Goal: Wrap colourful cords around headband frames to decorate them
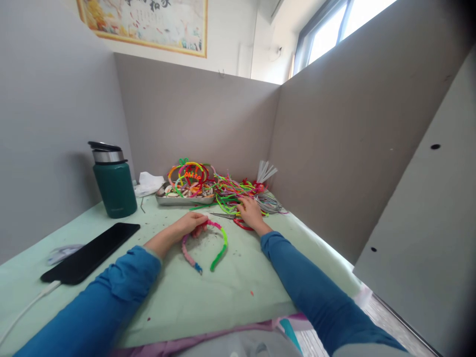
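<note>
One headband (224, 239) held in left hand (195, 223); right hand (250, 212) at pipe cleaners (235, 187), grip unclear.

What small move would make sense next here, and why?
Probably to draw one strand from the pipe cleaners with the right hand: that hand is at the pile's near edge, though whether it grips one is unclear, while the left hand holds the colourfully wrapped headband.
</note>
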Demonstrator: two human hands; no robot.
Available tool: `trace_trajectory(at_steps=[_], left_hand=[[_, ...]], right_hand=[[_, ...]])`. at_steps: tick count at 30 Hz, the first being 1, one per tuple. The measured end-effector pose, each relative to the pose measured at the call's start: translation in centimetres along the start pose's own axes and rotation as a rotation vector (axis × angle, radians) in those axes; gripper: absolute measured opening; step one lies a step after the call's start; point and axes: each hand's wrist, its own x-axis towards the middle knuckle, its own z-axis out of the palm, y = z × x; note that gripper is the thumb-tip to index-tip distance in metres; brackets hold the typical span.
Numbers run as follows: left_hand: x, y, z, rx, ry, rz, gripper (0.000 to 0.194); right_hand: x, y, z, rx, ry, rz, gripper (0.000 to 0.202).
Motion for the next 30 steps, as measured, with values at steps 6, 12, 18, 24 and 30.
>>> trace_trajectory(at_steps=[6,12,18,24,30], left_hand=[[-0.2,0.3,0.2,-0.129,0.015,-0.014,0.051],[-0.4,0.7,0.3,-0.014,-0.005,-0.034,0.049],[0.0,0.0,0.2,0.025,-0.043,-0.014,0.043],[0.1,0.1,0.2,0.027,-0.056,-0.012,0.044],[0.1,-0.2,0.1,0.042,-0.058,0.011,0.042]], right_hand=[[0.3,0.2,0.8,-0.128,-0.129,0.073,0.037],[0.2,0.1,0.8,-0.131,-0.120,-0.007,0.036],[-0.8,-1.3,0.0,0.001,-0.082,-0.216,0.033],[-1.4,-2.9,-0.4,0.122,-0.140,-0.418,0.034],[-1.8,-4.0,-0.9,0.134,-0.273,-0.583,0.030]])
